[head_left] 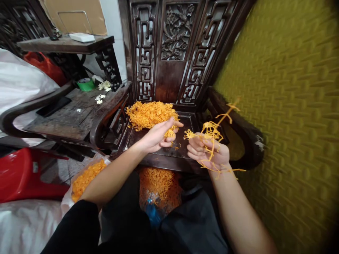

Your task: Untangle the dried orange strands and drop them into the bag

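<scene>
A person's right hand (209, 151) grips branching orange strands (212, 129) that partly veil its fingers; the left hand (157, 137), closed on a half-hidden orange clump (170, 133), overlaps the pile (149, 114) on a wooden chair (169, 81).

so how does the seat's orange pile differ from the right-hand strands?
The orange pile rests on the chair seat; the orange strands are in the right hand. The pile is larger and densely tangled; the strands are fewer, branching and spread apart. Both are orange.
</scene>
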Demonstrator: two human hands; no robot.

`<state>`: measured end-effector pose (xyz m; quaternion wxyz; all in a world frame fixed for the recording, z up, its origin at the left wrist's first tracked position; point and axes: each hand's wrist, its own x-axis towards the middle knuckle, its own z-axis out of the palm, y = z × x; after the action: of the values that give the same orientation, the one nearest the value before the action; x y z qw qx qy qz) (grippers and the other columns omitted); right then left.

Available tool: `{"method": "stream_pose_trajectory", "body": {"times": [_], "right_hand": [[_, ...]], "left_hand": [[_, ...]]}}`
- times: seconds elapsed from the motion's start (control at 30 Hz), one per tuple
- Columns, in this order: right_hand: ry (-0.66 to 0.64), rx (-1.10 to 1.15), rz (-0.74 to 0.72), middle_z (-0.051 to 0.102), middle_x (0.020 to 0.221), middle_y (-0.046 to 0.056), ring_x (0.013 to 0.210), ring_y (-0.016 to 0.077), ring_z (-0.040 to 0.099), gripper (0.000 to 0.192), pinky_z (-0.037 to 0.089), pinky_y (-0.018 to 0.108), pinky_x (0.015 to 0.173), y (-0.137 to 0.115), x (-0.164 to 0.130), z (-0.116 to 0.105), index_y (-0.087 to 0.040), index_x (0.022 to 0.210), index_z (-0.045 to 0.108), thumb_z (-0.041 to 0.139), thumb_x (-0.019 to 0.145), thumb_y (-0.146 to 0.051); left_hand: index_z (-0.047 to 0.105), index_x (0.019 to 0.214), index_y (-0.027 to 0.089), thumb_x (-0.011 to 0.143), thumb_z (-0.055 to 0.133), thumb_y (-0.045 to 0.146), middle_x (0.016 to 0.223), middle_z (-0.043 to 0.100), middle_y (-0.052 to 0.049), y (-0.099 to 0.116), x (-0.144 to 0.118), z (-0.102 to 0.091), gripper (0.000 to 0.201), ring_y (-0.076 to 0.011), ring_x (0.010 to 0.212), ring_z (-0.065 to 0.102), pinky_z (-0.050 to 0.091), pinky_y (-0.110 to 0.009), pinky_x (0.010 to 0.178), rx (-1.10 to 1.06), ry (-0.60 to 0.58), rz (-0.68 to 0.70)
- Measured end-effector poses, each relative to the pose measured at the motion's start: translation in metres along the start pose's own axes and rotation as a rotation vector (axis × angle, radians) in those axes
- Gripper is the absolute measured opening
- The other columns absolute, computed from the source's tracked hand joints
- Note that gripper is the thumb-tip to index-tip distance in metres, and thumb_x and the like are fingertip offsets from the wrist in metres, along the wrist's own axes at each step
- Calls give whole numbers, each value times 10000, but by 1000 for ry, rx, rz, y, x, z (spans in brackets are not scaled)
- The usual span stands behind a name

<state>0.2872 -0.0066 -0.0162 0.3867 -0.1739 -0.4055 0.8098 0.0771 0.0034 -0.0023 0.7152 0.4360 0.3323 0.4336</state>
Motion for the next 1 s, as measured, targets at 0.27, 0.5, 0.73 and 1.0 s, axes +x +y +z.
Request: {"method": "stream_pose_trajectory", "body": {"times": [0.27, 0.5, 0.73, 1.0], "right_hand": [[-127, 74, 269, 262, 518, -81, 435, 60, 195, 318, 204, 175, 380, 13, 11, -7, -191, 661, 461, 688, 836, -329], [-21, -29, 221, 454, 599, -36, 456, 83, 391, 166, 363, 214, 421, 22, 13, -6, -171, 775, 566, 638, 871, -286], [128, -137, 86, 323, 546, -80, 462, 46, 219, 181, 195, 182, 423, 21, 16, 10, -127, 848, 664, 739, 814, -289], [146, -135, 81, 262, 529, -97, 436, 28, 156, 266, 144, 180, 402, 19, 20, 14, -163, 729, 563, 774, 798, -309]], "left_hand": [[704, 1222, 182, 787, 806, 479, 1205, 696, -112, -5, -5, 4, 537, -236, 1108, 646, 518, -388, 960, 752, -27, 517], [736, 914, 139, 889, 693, 323, 867, 660, -43, -11, -2, 3, 191, -143, 792, 612, 501, -313, 775, 830, 149, 724], [656, 716, 161, 887, 690, 487, 699, 539, 6, -11, 0, 3, 370, -105, 664, 496, 444, -273, 641, 490, 297, 460], [660, 773, 157, 781, 796, 521, 602, 386, 66, -17, 7, 11, 388, -29, 466, 224, 145, -219, 419, 39, 371, 179]]}}
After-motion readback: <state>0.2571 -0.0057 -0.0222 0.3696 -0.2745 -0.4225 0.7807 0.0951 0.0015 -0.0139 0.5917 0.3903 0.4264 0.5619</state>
